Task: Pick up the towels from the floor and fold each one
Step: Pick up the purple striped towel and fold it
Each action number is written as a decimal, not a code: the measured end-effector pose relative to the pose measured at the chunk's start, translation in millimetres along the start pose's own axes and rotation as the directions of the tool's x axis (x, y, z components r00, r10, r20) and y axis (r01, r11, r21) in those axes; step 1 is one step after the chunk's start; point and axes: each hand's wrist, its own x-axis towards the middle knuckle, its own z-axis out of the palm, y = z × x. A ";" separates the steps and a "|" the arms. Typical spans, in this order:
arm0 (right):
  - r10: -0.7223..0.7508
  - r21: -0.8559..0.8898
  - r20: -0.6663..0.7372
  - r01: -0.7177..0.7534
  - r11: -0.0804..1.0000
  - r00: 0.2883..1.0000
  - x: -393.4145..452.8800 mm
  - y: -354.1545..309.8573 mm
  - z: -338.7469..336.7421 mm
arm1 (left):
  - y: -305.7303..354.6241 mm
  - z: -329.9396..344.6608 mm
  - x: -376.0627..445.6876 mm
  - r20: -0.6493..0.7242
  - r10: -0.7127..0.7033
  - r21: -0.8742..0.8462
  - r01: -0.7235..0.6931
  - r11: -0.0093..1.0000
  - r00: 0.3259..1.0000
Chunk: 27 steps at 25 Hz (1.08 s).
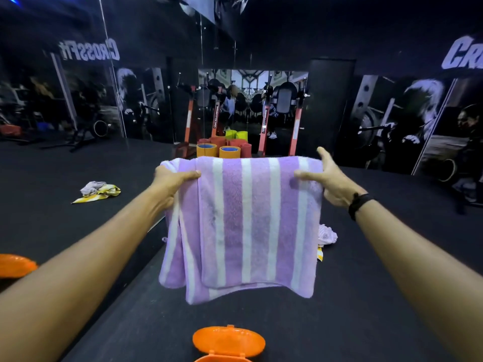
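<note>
A purple towel with white stripes (243,226) hangs folded over in front of me, above the dark floor. My left hand (171,182) pinches its top left corner, thumb on the near side. My right hand (330,178) holds the top right corner the same way, with a black band on the wrist. A crumpled yellow, white and grey towel (98,190) lies on the floor to the left. Another crumpled pale towel (326,235) shows on the floor just behind the hanging towel's right edge, mostly hidden.
An orange plastic case (228,340) lies open on the floor at the near edge, and an orange object (15,265) at the left edge. Rolled mats (224,147) stand ahead by red rack posts (265,126). Mirrored walls surround the dark floor.
</note>
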 end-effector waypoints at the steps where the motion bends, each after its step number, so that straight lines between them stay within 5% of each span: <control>1: -0.005 -0.079 0.046 0.009 0.997 0.999 -2.9 2.6 1.7 | 2.5 -2.1 -4.1 0.051 -0.032 0.047 0.030 0.998 0.998; 5: -0.094 -0.103 -0.134 0.080 0.991 0.987 -6.2 12.1 1.5 | -3.7 -11.1 -2.9 0.037 -0.197 -0.034 0.199 0.979 0.980; 8: -0.129 -0.134 -0.133 0.111 0.985 0.983 -5.3 14.2 11.1 | -19.2 -15.8 -1.5 -0.021 -0.276 -0.044 0.275 0.961 0.961; 10: -0.143 -0.186 -0.122 0.119 0.975 0.982 -4.2 15.0 14.5 | -28.9 -14.7 3.4 -0.035 -0.231 0.012 0.232 0.973 0.972; 15: -0.136 -0.246 -0.119 0.103 0.964 0.984 -4.7 9.7 4.5 | -26.5 -7.4 -9.7 0.226 -0.008 0.214 -0.042 0.976 0.974; 17: -0.150 -0.389 -0.086 0.106 0.915 0.985 -4.2 7.8 -1.1 | -26.6 -9.4 -4.8 0.154 0.109 0.332 -0.156 0.930 0.982; 21: -0.076 -0.660 -0.025 0.041 0.751 0.997 -5.0 4.4 -0.5 | -31.2 -4.8 9.9 -0.039 0.191 0.597 -0.130 0.791 0.981; 25: -0.220 -0.874 -0.108 0.012 0.485 0.969 -11.2 2.5 15.8 | -33.6 -2.6 23.3 -0.047 -0.023 0.539 0.045 0.841 0.999; 27: -0.374 -0.854 -0.057 0.148 0.498 0.926 -13.1 -0.5 21.8 | -44.8 -7.9 47.9 -0.035 -0.171 0.461 0.168 0.871 0.985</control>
